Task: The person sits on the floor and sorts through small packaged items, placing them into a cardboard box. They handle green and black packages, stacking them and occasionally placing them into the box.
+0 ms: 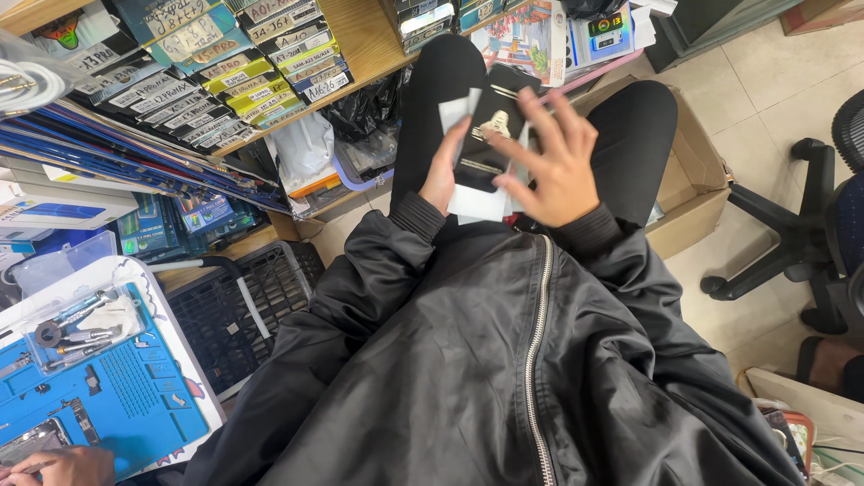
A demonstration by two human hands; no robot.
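Observation:
I am seated, wearing a black zipped jacket (504, 360). Over my lap, my left hand (444, 171) grips the left edge of a flat black packet with a gold emblem (490, 135), with white sheets (475, 203) behind it. My right hand (552, 157) has its fingers spread across the right side of the same packet, touching its front. Both hands hover above my black trousers (639, 126).
Shelves of labelled flat boxes (234, 72) stand at upper left. A blue repair mat with tools (99, 378) lies at lower left, where another person's hand (63, 466) rests. A cardboard box (697, 180) and a black office chair (810, 225) sit right.

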